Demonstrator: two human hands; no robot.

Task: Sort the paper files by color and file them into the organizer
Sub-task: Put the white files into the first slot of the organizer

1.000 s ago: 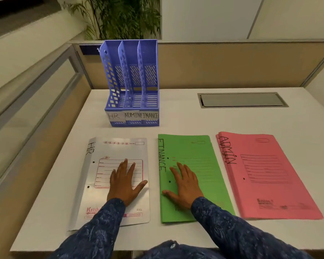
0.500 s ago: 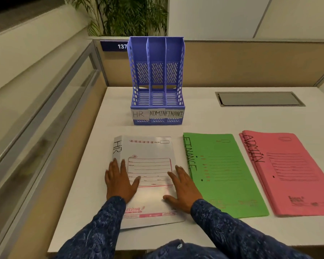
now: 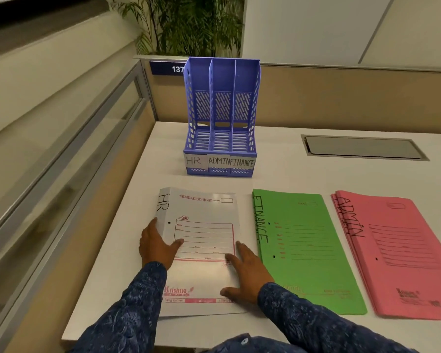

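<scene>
A white file marked HR (image 3: 204,212) lies flat on the desk in front of me. My left hand (image 3: 157,247) grips its left edge, thumb on top. My right hand (image 3: 245,271) rests at its right edge with fingers spread along the side. To the right lies a green FINANCE file (image 3: 303,250), and further right a stack of pink ADMIN files (image 3: 397,256). Behind the files stands a blue three-slot organizer (image 3: 220,118), its slots labelled HR, ADMIN and FINANCE; all three look empty.
The white desk (image 3: 143,200) ends at a low partition on the left and a tan panel behind. A grey cable flap (image 3: 362,147) sits at the back right. A potted plant (image 3: 189,24) stands beyond the partition.
My right hand left the green file and came to the white file's right edge. My left hand slid from the white file's face to its left edge. The view shifted left.
</scene>
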